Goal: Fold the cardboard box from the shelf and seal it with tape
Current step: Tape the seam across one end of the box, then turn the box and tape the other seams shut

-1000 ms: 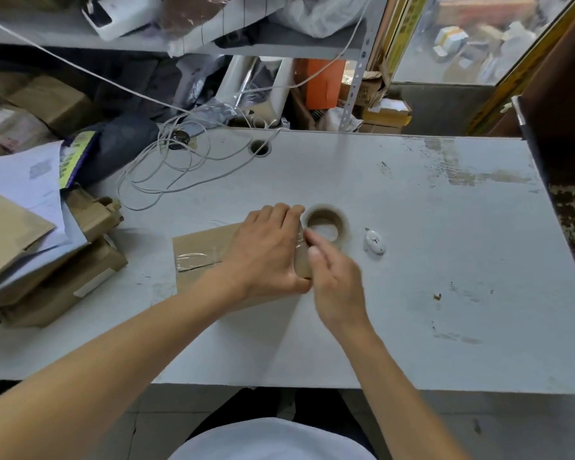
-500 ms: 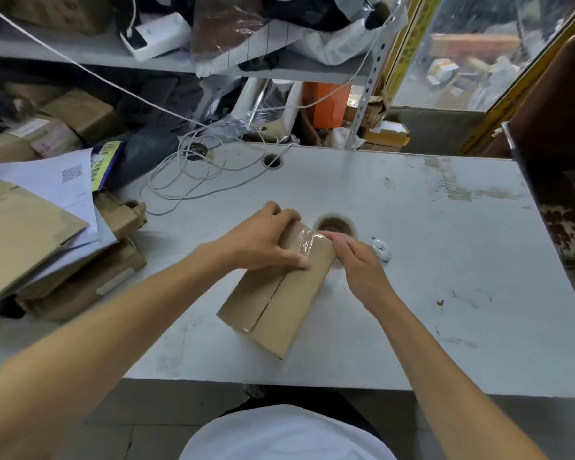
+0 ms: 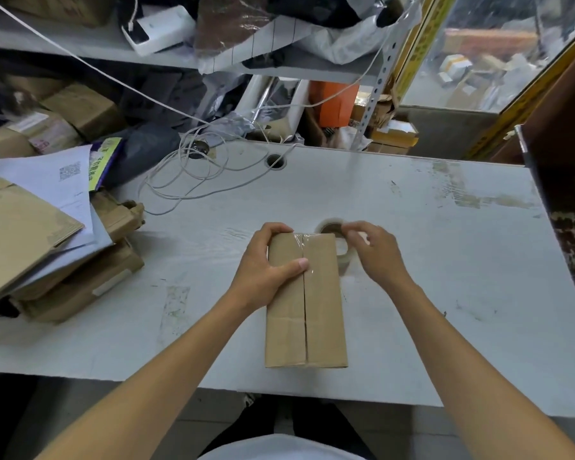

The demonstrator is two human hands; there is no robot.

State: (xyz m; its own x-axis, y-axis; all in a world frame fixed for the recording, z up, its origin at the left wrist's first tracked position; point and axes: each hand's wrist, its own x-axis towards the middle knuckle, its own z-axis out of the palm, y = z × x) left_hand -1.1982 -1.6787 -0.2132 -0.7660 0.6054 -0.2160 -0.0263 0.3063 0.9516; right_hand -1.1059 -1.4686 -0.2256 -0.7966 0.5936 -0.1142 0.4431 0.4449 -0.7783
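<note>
A folded brown cardboard box (image 3: 322, 313) lies lengthwise on the white table (image 3: 445, 260), its centre seam facing up. Clear tape (image 3: 300, 240) shines over the seam at the far end. My left hand (image 3: 266, 267) grips the box's far left corner, with the thumb pressed on the seam. Just behind the box's far right corner sits a roll of clear tape (image 3: 330, 227), partly hidden. My right hand (image 3: 375, 252) hovers at the roll with its fingers curled over the right rim; it is blurred.
A stack of flat cardboard and papers (image 3: 47, 234) fills the table's left side. A tangle of white cable (image 3: 193, 174) lies at the back by a cable hole (image 3: 275, 161). Behind stands a cluttered shelf (image 3: 113, 51). A dark panel (image 3: 565, 194) borders the right.
The box has been turned from slanted to straight, pointing away from me, and my left thumb now lies on its seam. My right hand left the taped end and moved to the tape roll.
</note>
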